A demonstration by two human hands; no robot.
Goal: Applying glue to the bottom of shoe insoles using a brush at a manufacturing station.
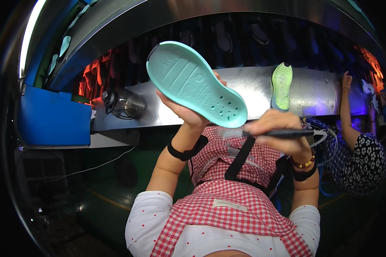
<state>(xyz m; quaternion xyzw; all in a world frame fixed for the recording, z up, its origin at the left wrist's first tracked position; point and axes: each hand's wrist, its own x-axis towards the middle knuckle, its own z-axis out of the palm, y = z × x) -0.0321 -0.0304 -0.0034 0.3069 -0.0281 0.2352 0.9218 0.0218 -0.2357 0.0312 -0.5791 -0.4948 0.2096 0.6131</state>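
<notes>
A turquoise shoe sole (197, 83) is held up in front of me, its moulded face with small holes turned my way. My left hand (185, 113) grips it from beneath, fingers wrapped round its edges. In my right hand (276, 128), closed round the dark handle, is a brush (289, 133). Its pale bristle end is smeared by motion and sits just below the sole's lower right tip; whether it touches the sole I cannot tell. A lime-green sole (282, 83) lies on the metal bench (248, 83) beyond my right hand.
A dark see-through jug (126, 104) stands on the bench at left, near a blue box (53, 118). Behind the bench, a dark conveyor carries several soles (223, 37) under a metal hood. Close by on the right, a co-worker in a flowered sleeve (364, 160) reaches forward.
</notes>
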